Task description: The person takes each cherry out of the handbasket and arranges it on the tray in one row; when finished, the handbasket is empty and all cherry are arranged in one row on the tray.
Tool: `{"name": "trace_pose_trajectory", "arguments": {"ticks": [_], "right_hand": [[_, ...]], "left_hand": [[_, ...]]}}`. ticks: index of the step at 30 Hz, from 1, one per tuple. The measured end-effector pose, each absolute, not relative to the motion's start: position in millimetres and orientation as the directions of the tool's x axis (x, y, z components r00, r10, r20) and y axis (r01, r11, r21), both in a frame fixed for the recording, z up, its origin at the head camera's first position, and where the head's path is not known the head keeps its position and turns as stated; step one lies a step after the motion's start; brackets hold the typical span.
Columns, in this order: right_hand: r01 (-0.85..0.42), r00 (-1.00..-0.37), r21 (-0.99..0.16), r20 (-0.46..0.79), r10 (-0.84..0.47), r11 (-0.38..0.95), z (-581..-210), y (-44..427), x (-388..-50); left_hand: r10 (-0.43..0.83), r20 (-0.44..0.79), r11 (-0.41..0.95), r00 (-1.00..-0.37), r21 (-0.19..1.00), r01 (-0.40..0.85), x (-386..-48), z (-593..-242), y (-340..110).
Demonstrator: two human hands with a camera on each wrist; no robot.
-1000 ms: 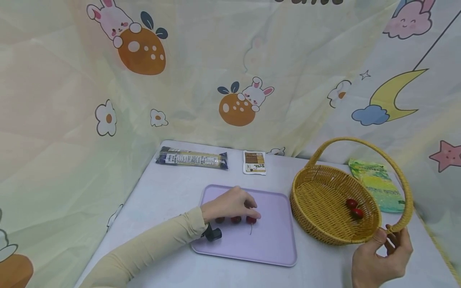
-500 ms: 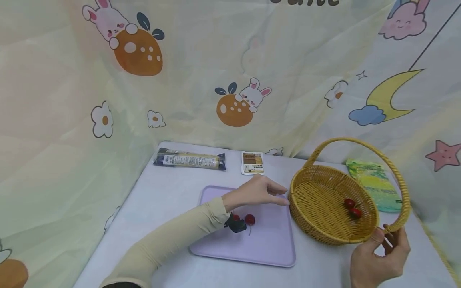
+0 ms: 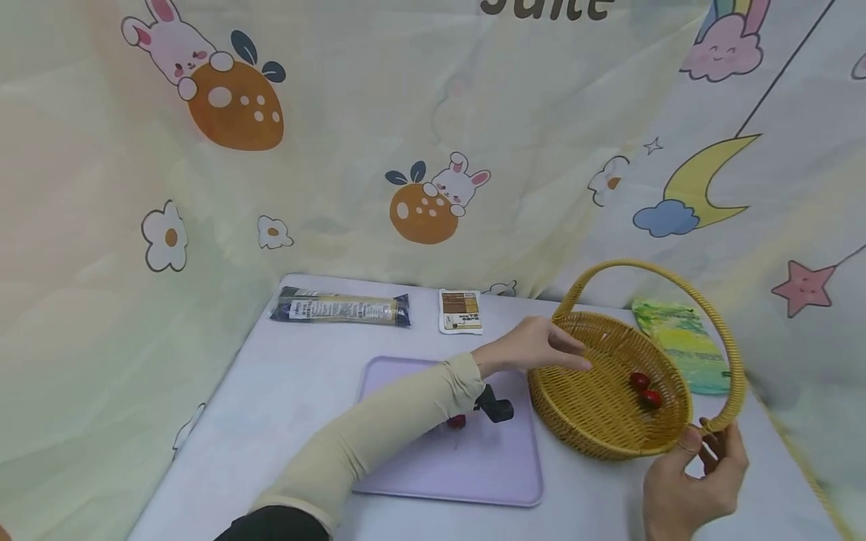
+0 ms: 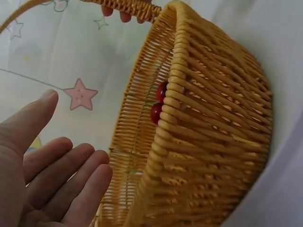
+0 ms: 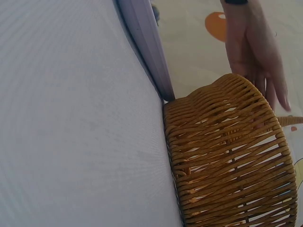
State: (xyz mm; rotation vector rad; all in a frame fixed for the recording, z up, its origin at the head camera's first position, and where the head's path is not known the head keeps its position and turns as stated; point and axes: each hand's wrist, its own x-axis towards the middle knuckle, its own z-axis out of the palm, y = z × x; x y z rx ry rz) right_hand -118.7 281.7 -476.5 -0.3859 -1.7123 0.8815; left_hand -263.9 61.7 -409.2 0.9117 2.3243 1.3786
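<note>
My left hand [image 3: 531,346] is over the left rim of a yellow wicker basket [image 3: 575,428], its fingers loosely extended and nothing visible in them. In the left wrist view its palm and fingers [image 4: 71,184] face the basket's side. My right hand [image 3: 697,481] grips the basket at the foot of its arched handle, at the near right. Two dark red cherries [image 3: 651,399] lie inside the basket toward the right. Another cherry [image 3: 456,422] shows on a lilac tray [image 3: 473,481], under the left forearm, which hides part of the tray.
Behind the tray lie a long dark packet [image 3: 341,308] and a small brown-and-white sachet [image 3: 461,312]. A green-yellow bag [image 3: 683,346] lies behind the basket. A cartoon-print cloth [image 3: 338,150] hangs at the back and sides of the white table.
My left hand has moved right, from the cherries on the tray to over the basket's left rim, and its fingers have loosened. The right hand keeps its grip. The head view has shifted slightly.
</note>
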Motion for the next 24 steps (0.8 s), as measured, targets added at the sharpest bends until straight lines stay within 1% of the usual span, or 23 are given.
{"name": "trace_pose_trajectory", "arguments": {"ticks": [6,11,16,21,24], "right_hand": [[-0.165,-0.314,-0.723,0.683,0.66,0.67,-474,280,-119],[-0.182,-0.303,-0.725,0.684,0.664,0.664,-464,268,-115],[-0.206,-0.304,-0.715,0.695,0.651,0.668,-454,261,-112],[-0.184,-0.316,-0.706,0.701,0.639,0.683,-461,266,-113],[-0.198,-0.297,-0.707,0.704,0.645,0.679,-465,270,-116]], "left_hand": [[0.659,0.067,0.357,-0.749,0.849,0.39,-282,-406,99],[0.654,0.047,0.344,-0.755,0.87,0.353,-291,-400,125],[0.658,0.034,0.326,-0.752,0.888,0.325,-300,-401,148],[0.631,0.024,0.321,-0.776,0.902,0.289,-309,-408,166],[0.625,0.019,0.311,-0.78,0.911,0.272,-312,-415,175]]}}
